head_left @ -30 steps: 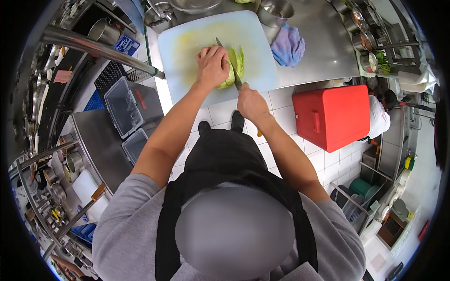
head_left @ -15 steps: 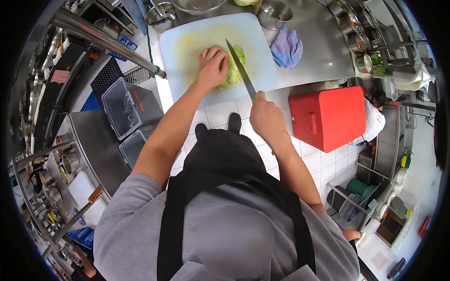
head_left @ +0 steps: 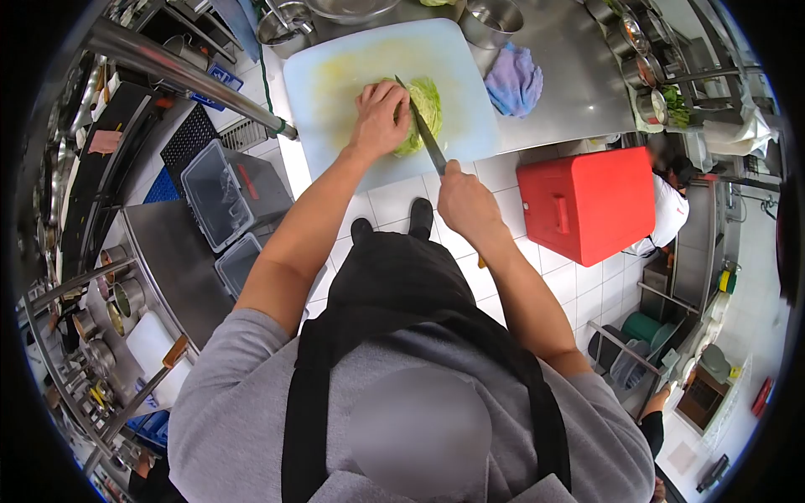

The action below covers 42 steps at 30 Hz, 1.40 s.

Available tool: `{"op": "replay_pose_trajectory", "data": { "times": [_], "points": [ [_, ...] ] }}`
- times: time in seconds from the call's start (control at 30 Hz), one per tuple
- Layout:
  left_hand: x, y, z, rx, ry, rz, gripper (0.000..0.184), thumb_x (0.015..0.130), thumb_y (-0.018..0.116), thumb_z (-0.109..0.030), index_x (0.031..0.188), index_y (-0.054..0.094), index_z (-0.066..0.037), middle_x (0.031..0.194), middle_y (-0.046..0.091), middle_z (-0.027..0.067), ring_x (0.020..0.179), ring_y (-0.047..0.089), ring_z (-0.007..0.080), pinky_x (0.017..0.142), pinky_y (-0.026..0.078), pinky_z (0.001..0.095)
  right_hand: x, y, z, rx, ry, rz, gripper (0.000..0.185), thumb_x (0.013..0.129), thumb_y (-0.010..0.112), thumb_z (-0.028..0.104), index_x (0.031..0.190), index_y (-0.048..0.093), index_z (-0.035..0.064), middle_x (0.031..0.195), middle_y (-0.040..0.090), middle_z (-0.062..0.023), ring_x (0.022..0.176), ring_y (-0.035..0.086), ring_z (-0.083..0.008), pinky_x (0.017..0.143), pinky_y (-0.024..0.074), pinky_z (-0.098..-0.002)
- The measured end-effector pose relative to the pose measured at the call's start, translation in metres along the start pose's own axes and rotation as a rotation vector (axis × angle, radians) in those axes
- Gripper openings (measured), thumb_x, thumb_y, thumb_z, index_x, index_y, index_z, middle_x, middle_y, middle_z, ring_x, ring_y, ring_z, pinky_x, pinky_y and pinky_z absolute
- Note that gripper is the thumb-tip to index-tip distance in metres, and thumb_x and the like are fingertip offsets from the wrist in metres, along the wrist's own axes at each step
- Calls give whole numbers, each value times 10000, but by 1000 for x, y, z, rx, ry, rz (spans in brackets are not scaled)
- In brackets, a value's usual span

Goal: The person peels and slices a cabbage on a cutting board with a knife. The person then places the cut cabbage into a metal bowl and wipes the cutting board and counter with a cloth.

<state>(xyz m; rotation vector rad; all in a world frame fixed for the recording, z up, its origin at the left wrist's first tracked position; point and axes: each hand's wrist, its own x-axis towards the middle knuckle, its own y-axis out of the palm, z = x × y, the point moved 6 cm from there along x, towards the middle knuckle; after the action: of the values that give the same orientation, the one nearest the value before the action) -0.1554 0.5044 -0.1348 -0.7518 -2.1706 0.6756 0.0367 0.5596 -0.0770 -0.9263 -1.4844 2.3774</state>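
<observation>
On the white cutting board (head_left: 319, 92) lies a piece of pale green cabbage (head_left: 428, 109), its layered leaves showing. My left hand (head_left: 383, 116) presses down on its left part with curled fingers, hiding much of it. A long kitchen knife (head_left: 429, 142) is gripped by the handle in my right hand (head_left: 471, 201), at the board's near edge. The blade points forward and to the left. It lies over the cabbage right beside my left fingers; how deep it is in the leaves I cannot tell.
A blue-purple cloth (head_left: 513, 81) and a metal pot (head_left: 490, 23) are right of the board. Another metal pot (head_left: 285, 25) stands at the back left. A red box (head_left: 599, 205) is on my right, grey bins (head_left: 231, 189) on my left. Other people are partly visible at the sides.
The knife has moved left across the cabbage, up to my left fingers, with my right hand shifting left too. My left hand has stayed nearly in place.
</observation>
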Motion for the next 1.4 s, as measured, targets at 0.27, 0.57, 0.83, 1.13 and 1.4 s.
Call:
{"op": "replay_pose_trajectory", "data": {
  "times": [0.27, 0.57, 0.83, 1.13, 1.4],
  "points": [
    [-1, 2, 1, -25, -26, -41, 150, 875, 644, -77, 1020, 623, -107, 1147, 626, 80, 1100, 527, 339, 974, 401, 459, 42, 53, -8, 98, 53, -24, 140, 953, 489, 62, 1054, 496, -34, 887, 712, -328, 848, 728, -492, 778, 603, -539],
    [-1, -10, 5, -100, 96, -38, 160, 866, 660, -65, 1019, 621, -95, 1132, 627, 75, 1101, 531, 343, 973, 413, 461, 14, 8, 9, -8, 56, -41, 176, 953, 485, 71, 1091, 484, -39, 852, 714, -317, 798, 729, -486, 750, 594, -545],
    [0, -4, 4, -79, 115, -67, 157, 867, 652, -48, 1019, 623, -76, 1115, 624, 86, 1077, 532, 343, 960, 416, 453, -43, -19, 22, -7, 79, -27, 169, 942, 489, 68, 1067, 493, -45, 826, 704, -324, 785, 726, -486, 735, 589, -549],
    [0, -4, 8, -101, 74, -76, 153, 861, 650, -56, 1007, 618, -86, 1109, 622, 81, 1067, 533, 344, 959, 410, 461, -27, -7, 15, -58, -37, -106, 118, 930, 517, 61, 974, 498, -47, 754, 691, -302, 709, 721, -473, 645, 606, -515],
    [0, -4, 4, -133, 108, -109, 143, 861, 638, -52, 999, 611, -80, 1101, 623, 105, 1051, 536, 350, 943, 407, 455, 36, 37, 12, 2, 23, -60, 124, 924, 519, 40, 1008, 488, -46, 832, 702, -322, 781, 728, -477, 720, 611, -523]
  ]
}}
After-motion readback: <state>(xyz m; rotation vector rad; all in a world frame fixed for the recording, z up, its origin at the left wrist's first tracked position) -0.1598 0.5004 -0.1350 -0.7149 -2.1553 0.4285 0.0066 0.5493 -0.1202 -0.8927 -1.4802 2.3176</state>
